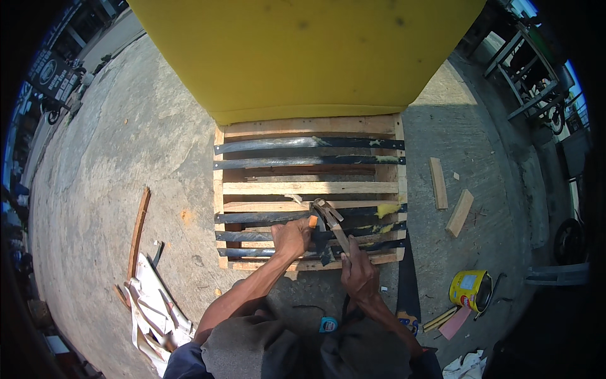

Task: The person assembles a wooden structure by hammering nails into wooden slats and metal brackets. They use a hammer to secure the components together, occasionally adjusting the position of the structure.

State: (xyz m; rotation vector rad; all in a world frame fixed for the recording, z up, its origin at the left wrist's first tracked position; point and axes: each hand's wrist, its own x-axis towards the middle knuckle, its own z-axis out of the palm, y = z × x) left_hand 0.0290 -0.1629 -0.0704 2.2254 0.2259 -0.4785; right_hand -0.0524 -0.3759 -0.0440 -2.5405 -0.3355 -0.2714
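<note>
A wooden frame point(309, 187) lies before me with black straps point(252, 165) stretched across its slats. Tall yellow foam point(309, 57) covers its far end. My right hand point(360, 271) is closed round the wooden handle of a claw hammer point(341, 237), its metal head over a slat near the middle. Just left of it, my left hand point(292, 239) is closed on a tool with an orange end point(313, 221); the rest of that tool is hidden. Beside the hammer head, a pale wood splinter point(294, 198) rests on the slat.
Two wood blocks point(459, 213) lie right of the frame. Nearer are a handsaw point(407, 284), a yellow can point(464, 287) and a tape measure point(328, 324). To the left lie a wood strip point(139, 230) and crumpled white sheeting point(151, 300). A metal stand point(527, 69) stands far right.
</note>
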